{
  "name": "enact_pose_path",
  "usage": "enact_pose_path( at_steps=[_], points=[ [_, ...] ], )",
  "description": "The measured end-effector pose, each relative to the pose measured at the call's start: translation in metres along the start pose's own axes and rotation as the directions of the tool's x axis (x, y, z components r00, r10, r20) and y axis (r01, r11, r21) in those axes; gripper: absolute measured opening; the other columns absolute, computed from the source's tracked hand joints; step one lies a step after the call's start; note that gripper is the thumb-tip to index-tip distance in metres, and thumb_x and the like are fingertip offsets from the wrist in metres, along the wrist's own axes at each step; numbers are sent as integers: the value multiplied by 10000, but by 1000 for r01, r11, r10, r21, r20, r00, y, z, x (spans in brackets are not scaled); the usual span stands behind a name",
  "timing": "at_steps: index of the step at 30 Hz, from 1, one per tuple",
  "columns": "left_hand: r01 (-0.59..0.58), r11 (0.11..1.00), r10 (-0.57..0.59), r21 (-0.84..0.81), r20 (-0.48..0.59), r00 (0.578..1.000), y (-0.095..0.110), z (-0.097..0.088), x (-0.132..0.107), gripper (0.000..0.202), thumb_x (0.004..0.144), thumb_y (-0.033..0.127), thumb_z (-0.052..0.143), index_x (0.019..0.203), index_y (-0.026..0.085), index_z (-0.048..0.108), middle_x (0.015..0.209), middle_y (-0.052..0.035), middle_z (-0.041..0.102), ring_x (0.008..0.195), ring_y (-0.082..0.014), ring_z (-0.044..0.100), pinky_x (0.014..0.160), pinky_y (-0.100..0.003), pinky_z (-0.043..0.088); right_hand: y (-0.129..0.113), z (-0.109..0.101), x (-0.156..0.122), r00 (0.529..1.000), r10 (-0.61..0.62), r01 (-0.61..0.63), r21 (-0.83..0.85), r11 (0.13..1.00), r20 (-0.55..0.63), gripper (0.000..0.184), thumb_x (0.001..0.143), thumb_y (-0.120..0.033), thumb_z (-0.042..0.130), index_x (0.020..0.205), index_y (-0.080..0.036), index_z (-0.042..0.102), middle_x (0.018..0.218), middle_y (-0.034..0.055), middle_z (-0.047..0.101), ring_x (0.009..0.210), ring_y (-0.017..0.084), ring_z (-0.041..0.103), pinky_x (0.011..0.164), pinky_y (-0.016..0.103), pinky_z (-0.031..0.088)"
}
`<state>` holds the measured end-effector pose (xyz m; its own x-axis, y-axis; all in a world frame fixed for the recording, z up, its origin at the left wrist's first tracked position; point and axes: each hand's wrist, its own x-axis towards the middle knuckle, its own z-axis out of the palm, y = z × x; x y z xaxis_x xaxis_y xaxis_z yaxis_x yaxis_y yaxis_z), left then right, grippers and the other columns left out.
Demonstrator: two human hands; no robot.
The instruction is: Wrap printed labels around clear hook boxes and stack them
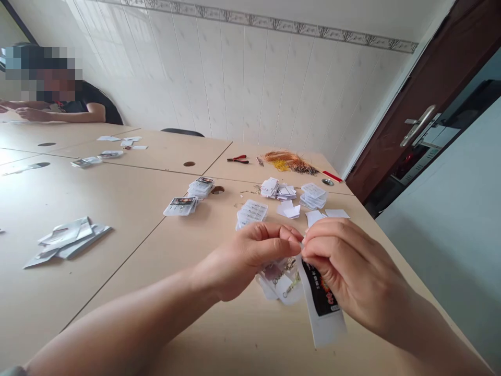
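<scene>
My right hand [348, 266], its thumb and fingers pinched together, grips a white strip bearing a black printed label [323, 292]. The strip hangs down below the fingers over the table. Meeting it at the strip's top corner, my left hand [260, 250] is closed in a pinch on the same strip; the exact edge between the fingertips is hidden. Under my left hand lies a clear plastic box [287, 284] with small metal rings and fishing-tackle-like pieces inside, partly covered by the hand and the strip.
Stacked clear boxes [252, 211], labelled boxes [182, 205], white cards [288, 209] and another box stack [313, 196] stand ahead. Red-handled pliers [238, 159] and a wire bundle [289, 161] lie farther back. Silvery packets [72, 237] are left; a person [58, 99] sits far left.
</scene>
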<state>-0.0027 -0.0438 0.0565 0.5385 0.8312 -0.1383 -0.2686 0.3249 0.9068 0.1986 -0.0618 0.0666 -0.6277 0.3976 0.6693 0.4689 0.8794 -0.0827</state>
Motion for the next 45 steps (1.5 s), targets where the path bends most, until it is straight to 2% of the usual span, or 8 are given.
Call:
enact_pose_path(
  at_steps=[7,12,17,21,27,35,42,45],
  points=[
    [80,987,-83,-140,-15,996,0,2,2,244,672,328,874,646,157,700,609,24,612,544,-87,543,497,-206,407,1,6,1,998,-32,29,-58,998,-51,157,986,-26,531,977,-173,585,943,58,666,909,159,631,858,294,541],
    [91,983,-97,-162,-32,995,-1,2,2,262,665,337,883,656,152,698,601,22,616,537,-84,549,496,-197,422,3,3,0,992,-86,85,-20,996,-92,278,911,60,547,1053,-167,621,1008,67,705,958,161,662,872,302,579],
    [103,983,-103,-155,8,995,-4,4,1,243,675,333,866,682,158,696,633,13,644,548,-89,562,487,-197,420,2,-8,0,997,-48,51,58,997,-53,222,916,18,577,1013,-173,636,976,58,715,908,144,683,814,276,585],
    [119,980,-113,-162,46,993,-10,8,2,191,714,305,820,695,165,692,627,16,639,542,-89,552,484,-205,398,2,-14,-1,1000,-24,24,86,996,7,271,901,40,536,977,-207,614,924,37,710,866,155,692,753,288,587],
    [161,972,-162,-170,4,987,-15,11,4,185,700,291,807,682,170,668,594,18,621,508,-91,522,462,-212,366,5,-15,-4,996,6,-16,128,992,84,296,916,19,539,1005,-260,578,907,19,723,881,192,719,771,338,611],
    [55,988,-58,-142,-20,998,-13,8,4,244,727,351,828,719,178,657,635,30,607,552,-93,531,500,-211,390,6,-13,0,999,40,-41,127,991,12,241,941,-16,576,1004,-248,587,901,13,723,871,172,725,788,305,600],
    [-125,992,126,8,-81,989,-4,6,-6,235,849,357,770,747,192,637,867,35,605,604,-68,488,527,-215,367,5,-17,-2,995,97,-96,68,993,-13,347,964,-124,625,1276,-269,586,1125,14,761,1048,167,719,954,297,597],
    [-146,988,149,48,-64,987,-4,5,-9,253,861,375,760,746,189,634,905,20,605,617,-75,474,549,-219,371,5,-16,-1,994,110,-109,36,993,-26,323,968,-129,626,1264,-257,613,1167,43,727,1058,165,713,936,283,604]
  ],
)
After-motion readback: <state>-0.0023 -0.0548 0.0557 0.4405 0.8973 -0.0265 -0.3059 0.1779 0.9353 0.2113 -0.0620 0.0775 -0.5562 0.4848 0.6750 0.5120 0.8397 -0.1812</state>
